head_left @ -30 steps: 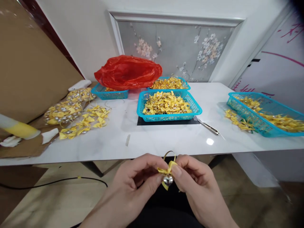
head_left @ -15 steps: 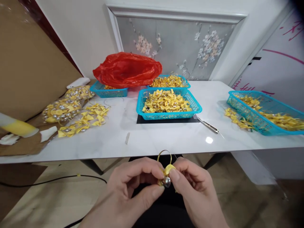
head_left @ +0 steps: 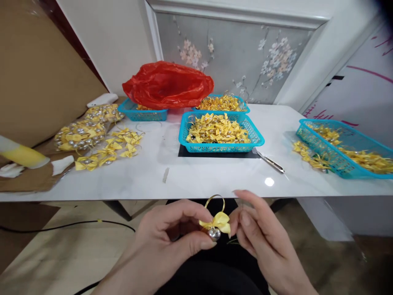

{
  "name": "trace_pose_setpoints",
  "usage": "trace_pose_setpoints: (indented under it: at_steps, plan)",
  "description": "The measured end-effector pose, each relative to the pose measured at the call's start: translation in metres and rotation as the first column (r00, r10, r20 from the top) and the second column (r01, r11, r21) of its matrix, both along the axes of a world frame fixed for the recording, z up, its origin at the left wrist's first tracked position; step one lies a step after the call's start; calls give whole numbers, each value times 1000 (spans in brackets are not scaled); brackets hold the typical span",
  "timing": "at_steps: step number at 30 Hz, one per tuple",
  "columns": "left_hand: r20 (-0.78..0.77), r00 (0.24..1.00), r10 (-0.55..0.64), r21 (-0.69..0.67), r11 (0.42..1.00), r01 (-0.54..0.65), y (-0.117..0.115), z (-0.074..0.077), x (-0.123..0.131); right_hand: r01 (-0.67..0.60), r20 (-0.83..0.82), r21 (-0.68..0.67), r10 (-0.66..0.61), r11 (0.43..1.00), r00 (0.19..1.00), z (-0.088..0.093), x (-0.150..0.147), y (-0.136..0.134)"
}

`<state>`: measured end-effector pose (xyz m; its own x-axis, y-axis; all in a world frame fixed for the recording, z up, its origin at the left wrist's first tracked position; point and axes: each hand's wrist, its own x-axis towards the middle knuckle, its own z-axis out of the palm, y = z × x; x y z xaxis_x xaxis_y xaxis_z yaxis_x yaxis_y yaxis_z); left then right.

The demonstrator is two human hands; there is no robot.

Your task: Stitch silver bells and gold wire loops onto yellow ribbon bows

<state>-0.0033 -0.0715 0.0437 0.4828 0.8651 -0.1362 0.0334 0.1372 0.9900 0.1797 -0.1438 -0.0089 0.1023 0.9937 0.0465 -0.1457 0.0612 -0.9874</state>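
Observation:
Between thumb and forefinger, my left hand (head_left: 179, 235) pinches a small yellow bow (head_left: 220, 222) with silver bells and a thin gold loop standing up from it. My right hand (head_left: 259, 229) is just right of the bow, its forefinger raised and the other fingers curled toward the thumb. A thin strand shows below its fingertips; whether the fingers grip it is too small to tell. Both hands are in front of the table's near edge.
A blue basket (head_left: 221, 148) of yellow bows stands mid-table, a small cutter (head_left: 272, 162) to its right. Behind are a red plastic bag (head_left: 168, 88) and more baskets. Another basket (head_left: 346, 164) is at the right. Loose bows (head_left: 113, 149) lie at the left.
My right hand has come off the bow and moved right, its forefinger lifting. The bow, still in my left hand, now shows more fully. The camera view has shifted slightly.

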Motion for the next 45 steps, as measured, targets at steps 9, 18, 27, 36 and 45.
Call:
trace_pose_setpoints:
  at_steps: [9, 18, 27, 36, 45]
  plan:
    - [444, 894, 60, -437, 886, 158, 8, -14, -2, 10, 388, 334, -147, 943, 910, 15, 0, 6]
    - [433, 878, 205, -619, 776, 124, 8, -20, -1, 52, 463, 531, -342, 845, 818, 18, -6, 13]
    - [434, 881, 188, -606, 785, 131, 8, -20, 1, 26, 486, 523, -323, 852, 812, 17, -8, 16]
    - [395, 893, 214, -634, 767, 97, 6, -19, -1, 2, 518, 565, -356, 825, 778, 16, -7, 16]
    - [353, 906, 236, -645, 762, 53, 5, -19, 4, 10, 537, 632, -447, 775, 715, 18, -9, 18]
